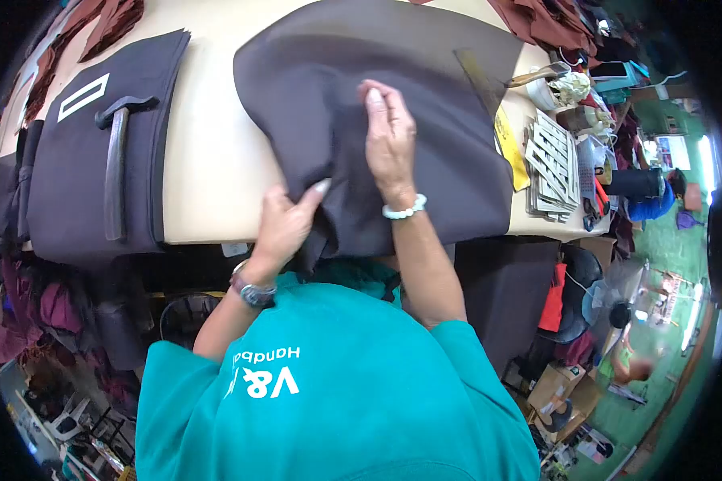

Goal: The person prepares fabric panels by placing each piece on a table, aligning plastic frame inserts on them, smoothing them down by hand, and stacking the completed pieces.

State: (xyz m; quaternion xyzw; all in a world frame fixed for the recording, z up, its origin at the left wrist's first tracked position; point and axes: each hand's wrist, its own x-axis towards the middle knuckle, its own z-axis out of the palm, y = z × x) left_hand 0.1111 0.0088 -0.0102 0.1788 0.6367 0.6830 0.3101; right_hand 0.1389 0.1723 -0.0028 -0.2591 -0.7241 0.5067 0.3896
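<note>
The dark sheet [433, 136] lies across the pale desk [212, 160], rumpled in front of the person, with its near edge reaching the desk's front edge. The left hand [283, 226] grasps a gathered fold at the sheet's near left part, thumb on top; the fingers beneath are partly hidden. The right hand [391, 136] is released, its fingers together and a little bent, over the middle of the sheet just right of a raised ridge; whether it presses on the sheet or is just above it, I cannot tell.

To handle the sheet well, the left grip should be firm yet spread over the fold, since a hard pinch could leave a crease. The right palm does best laid flat, easing the slack away from the ridge in slow strokes rather than tugging. Because the sheet is broad and looks supple, pulling from one corner alone could skew the rest. The yellow strip [512, 152] lies at the sheet's right side, near the stack of pale cutouts [552, 164], so sideways drags call for care. The hammer [116, 172] rests well apart, on the folded dark material [60, 172] to the left.
</note>
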